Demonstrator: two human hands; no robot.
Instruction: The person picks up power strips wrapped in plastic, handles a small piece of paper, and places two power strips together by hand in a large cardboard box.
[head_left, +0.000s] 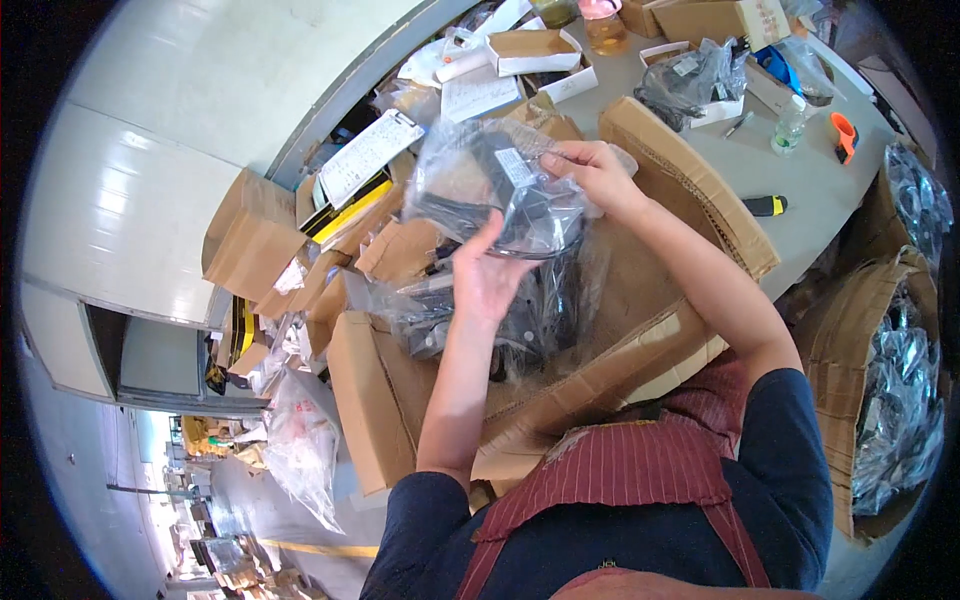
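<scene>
Between my two hands is a clear plastic bag with a black part inside (530,215) and a white label on it. My left hand (490,270) supports it from below, thumb pressed against the bag's near side. At its far right edge, my right hand (592,175) pinches the plastic. The bag is above a large open cardboard box (640,350). Inside that box, below my hands, lie more bagged black parts (520,320), partly hidden by my left hand and the held bag. The exact kind of part cannot be made out through the plastic.
Right of the box, a table (720,170) bears a yellow-black cutter (765,206), an orange tape dispenser (845,137) and a clear bottle (789,125). Cardboard boxes and a clipboard (368,155) crowd the left. At far right stands a carton of bagged parts (895,400).
</scene>
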